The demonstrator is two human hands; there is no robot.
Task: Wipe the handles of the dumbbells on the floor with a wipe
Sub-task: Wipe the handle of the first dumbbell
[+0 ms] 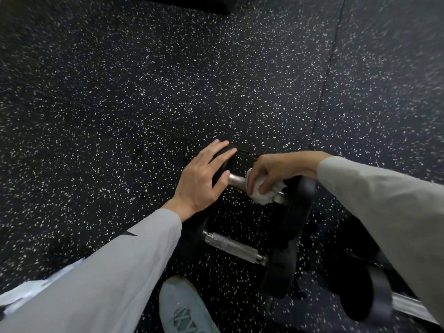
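Two black dumbbells lie side by side on the speckled rubber floor. On the far dumbbell, my left hand (204, 176) rests flat with straight fingers on the left weight head (228, 159). My right hand (274, 171) grips a crumpled white wipe (263, 194) wrapped round that dumbbell's silver handle (236, 180), near its right end. The near dumbbell's knurled silver handle (234, 246) lies bare between its black heads, closer to me.
My teal shoe (185, 308) stands at the bottom centre. A third dumbbell with a silver bar (408, 306) lies at the lower right, partly behind my right sleeve. A dark object (182, 4) sits at the top edge. Floor-tile seams (324, 87) cross the mat.
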